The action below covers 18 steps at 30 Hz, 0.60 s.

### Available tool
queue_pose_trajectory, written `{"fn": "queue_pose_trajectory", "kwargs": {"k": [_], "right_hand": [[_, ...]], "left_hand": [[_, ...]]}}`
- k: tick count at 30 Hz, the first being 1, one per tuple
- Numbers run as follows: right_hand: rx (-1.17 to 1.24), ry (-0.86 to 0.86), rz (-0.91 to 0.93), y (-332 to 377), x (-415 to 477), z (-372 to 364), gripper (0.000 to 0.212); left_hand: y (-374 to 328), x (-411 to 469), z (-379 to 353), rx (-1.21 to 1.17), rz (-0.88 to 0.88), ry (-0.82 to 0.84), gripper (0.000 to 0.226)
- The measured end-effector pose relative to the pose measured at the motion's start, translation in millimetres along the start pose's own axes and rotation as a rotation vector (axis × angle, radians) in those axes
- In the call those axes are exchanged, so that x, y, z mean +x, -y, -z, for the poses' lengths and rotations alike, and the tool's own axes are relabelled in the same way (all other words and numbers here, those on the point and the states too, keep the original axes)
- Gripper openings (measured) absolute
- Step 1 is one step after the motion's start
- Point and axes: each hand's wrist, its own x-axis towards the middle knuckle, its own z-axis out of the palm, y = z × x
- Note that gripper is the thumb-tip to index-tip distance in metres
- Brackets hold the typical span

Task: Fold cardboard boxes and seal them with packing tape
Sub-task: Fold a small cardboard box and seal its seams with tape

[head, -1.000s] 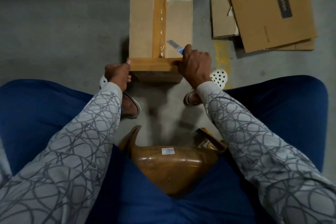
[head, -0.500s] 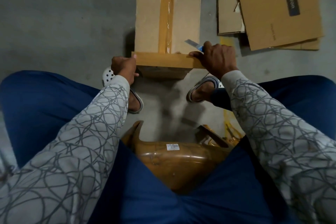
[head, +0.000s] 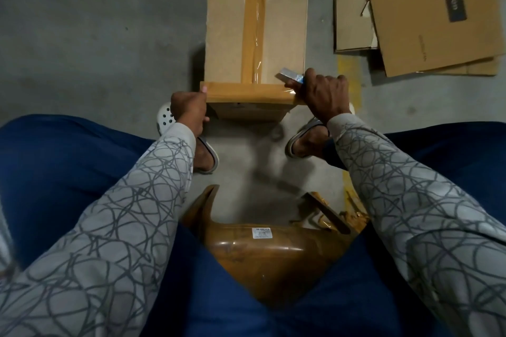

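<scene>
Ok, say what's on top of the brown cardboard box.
Brown packing tape down the middle and across the near edge; right hand holds a silver blade there. Contents hidden.

A packing or storage area: bare grey concrete floor (head: 95,35) with flattened cardboard sheets (head: 427,8) lying on it.

Dim overhead light, soft shadows on floor (head: 82,35), glare on tape (head: 256,35), wide-angle edge warping.

One box (head: 232,30). Two tape strips on it: one lengthwise (head: 254,22), one across the near edge (head: 246,93). One cutter (head: 290,78). Two hands: left hand (head: 189,109), right hand (head: 325,96). Two sandals (head: 165,117). At least two flat cardboard sheets (head: 427,13). One stool (head: 273,254).
</scene>
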Motion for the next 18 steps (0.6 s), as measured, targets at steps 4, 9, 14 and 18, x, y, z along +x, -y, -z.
{"fn": "queue_pose_trajectory", "kwargs": {"k": [4, 9, 14, 18], "right_hand": [[0.07, 0.01, -0.038, 3, 3, -9, 0.06], [0.13, -0.014, -0.094, 5, 8, -12, 0.058], [0.178, -0.033, -0.2, 0, 9, -9, 0.068], [0.198, -0.02, -0.196, -2, 11, -7, 0.071]], "left_hand": [[2, -14, -7, 0.1, -0.074, -0.082, 0.047], [29, -55, -35, 0.716, -1.041, -0.105, 0.063], [42, -56, -65, 1.006, -1.145, 0.132, 0.087], [46, -42, -44, 0.775, -1.224, 0.09, 0.058]]}}
